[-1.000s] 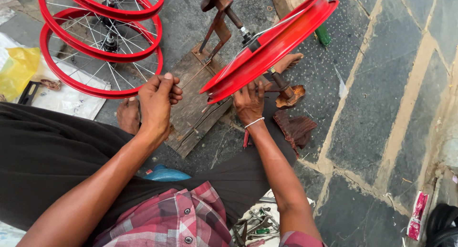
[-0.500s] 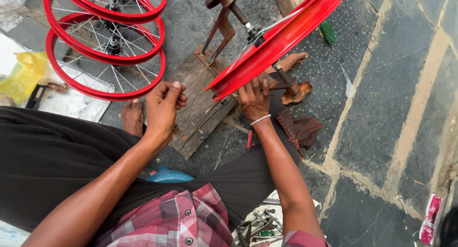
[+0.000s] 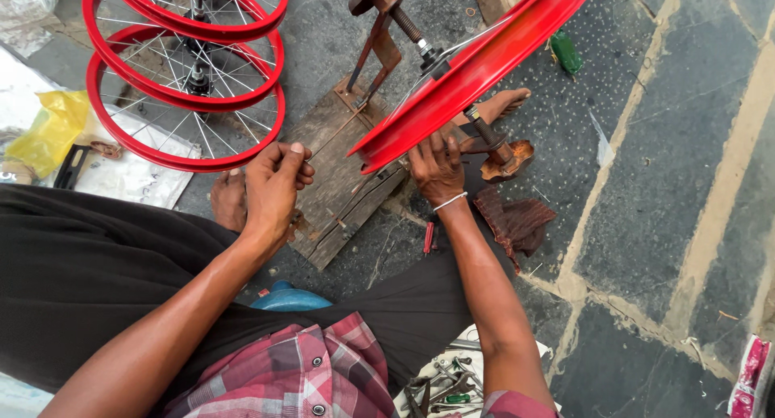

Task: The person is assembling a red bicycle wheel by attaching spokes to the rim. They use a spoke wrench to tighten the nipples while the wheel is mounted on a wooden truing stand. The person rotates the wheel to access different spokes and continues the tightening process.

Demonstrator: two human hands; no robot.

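Observation:
A red wheel rim [image 3: 484, 63] sits tilted in a rusty metal stand [image 3: 378, 42] bolted to a worn wooden board [image 3: 343, 184]. My right hand [image 3: 436, 169], with a white band on the wrist, grips the rim's lower edge, its fingers tucked under it. My left hand [image 3: 274, 188] hovers over the board's left edge with its fingers curled against the thumb; I see nothing in it. My bare feet rest on the ground, one [image 3: 228, 200] beside the left hand and one [image 3: 504, 105] behind the rim.
Two spoked red wheels [image 3: 186, 79] lie stacked at top left beside a yellow bag [image 3: 52, 127]. A brown rag [image 3: 517, 220] and a small red-handled tool [image 3: 429, 236] lie by my right forearm. Several hand tools [image 3: 440, 386] sit near my lap. The floor is stone slabs.
My left hand has dropped slightly toward me and right over the board. My right hand stays on the rim's lower edge. The view has shifted a little.

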